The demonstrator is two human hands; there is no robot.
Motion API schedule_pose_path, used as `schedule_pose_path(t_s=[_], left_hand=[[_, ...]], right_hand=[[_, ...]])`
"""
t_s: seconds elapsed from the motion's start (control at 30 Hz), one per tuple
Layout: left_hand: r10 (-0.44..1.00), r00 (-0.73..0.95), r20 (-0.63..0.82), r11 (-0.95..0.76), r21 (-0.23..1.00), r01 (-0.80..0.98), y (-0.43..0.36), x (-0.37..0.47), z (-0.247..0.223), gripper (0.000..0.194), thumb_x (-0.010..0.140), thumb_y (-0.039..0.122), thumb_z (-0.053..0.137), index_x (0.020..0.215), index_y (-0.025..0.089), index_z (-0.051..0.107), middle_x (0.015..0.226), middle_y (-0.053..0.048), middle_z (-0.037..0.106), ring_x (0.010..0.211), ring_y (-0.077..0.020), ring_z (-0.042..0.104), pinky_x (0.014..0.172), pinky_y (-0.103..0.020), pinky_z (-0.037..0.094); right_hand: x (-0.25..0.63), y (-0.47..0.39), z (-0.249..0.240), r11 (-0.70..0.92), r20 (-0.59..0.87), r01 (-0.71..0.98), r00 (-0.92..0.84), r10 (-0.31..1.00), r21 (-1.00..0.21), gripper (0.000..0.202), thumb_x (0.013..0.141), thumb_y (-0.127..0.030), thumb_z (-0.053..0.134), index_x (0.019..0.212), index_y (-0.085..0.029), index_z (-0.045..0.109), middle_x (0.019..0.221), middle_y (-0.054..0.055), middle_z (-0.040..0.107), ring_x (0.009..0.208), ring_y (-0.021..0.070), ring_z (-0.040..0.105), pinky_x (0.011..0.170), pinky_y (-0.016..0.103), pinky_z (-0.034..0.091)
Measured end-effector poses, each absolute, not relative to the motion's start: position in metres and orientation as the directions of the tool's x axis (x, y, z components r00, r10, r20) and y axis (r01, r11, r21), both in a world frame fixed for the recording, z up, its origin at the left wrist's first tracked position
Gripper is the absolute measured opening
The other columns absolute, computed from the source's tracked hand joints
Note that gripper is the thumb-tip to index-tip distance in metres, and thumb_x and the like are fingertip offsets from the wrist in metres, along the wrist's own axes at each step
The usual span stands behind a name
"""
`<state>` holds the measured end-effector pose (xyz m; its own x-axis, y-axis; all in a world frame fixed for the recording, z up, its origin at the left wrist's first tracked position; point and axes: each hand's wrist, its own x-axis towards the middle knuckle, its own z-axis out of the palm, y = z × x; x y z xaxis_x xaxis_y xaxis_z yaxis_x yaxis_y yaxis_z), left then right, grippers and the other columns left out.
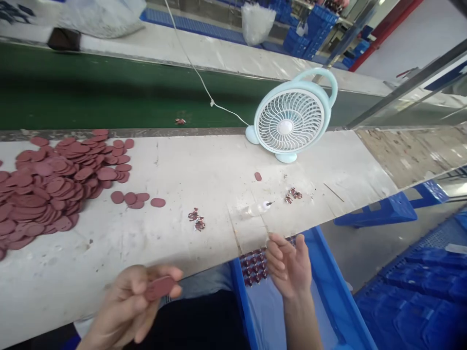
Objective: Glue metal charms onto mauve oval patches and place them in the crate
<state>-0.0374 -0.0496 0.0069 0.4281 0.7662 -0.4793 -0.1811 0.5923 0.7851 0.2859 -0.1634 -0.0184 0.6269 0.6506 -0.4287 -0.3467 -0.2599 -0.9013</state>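
My left hand [126, 304] is closed around the edge of a flat, dark red oval piece [159, 288], in front of the table's near edge. My right hand [290, 265] is over the blue crate [330, 272], palm turned up, fingers loosely curled and thumb apart; nothing shows in it. Beside its fingers, rows of dark red pieces with shiny metallic parts [253, 266] lie in the crate. A clear bottle with a thin dark tip [257, 209] lies on the table just beyond. Small shiny brown-and-silver parts lie in two clusters, one left [197, 219] and one right [293, 195].
A large heap of red oval pieces [54, 184] covers the table's left side, with several loose ones beside it. A light blue fan [288, 121] stands at the far edge, its white cable [197, 73] crossing the green belt [127, 92]. Blue crates [419, 287] fill the lower right.
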Motion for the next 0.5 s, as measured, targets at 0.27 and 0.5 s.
schedule_pose_path(t_s=[0.27,0.5], left_hand=[[0.643,0.635,-0.429,0.756,0.488,-0.436,-0.065,0.005,-0.010,0.028,0.081,0.019,0.078,0.109,0.024,0.074,0.118,-0.010,0.077,0.106,-0.0269,0.075,0.043,-0.012,0.050],[0.660,0.580,-0.477,0.750,0.456,-0.480,-0.071,0.012,-0.009,0.026,0.085,0.017,0.076,0.110,0.020,0.078,0.125,-0.013,0.075,0.112,-0.0276,0.073,0.058,-0.015,0.056]], right_hand=[[0.268,-0.070,-0.008,0.022,-0.194,-0.987,0.053,0.980,-0.159,0.030,0.102,-0.039,0.053,0.118,-0.015,0.061,0.074,-0.003,0.060,0.055,0.0031,0.057,0.039,0.002,0.044],[0.203,-0.097,0.025,0.041,-0.228,-0.653,0.322,0.919,-0.756,0.036,0.090,-0.054,0.063,0.105,-0.021,0.066,0.063,-0.003,0.061,0.037,0.0079,0.050,0.029,0.016,0.042]])
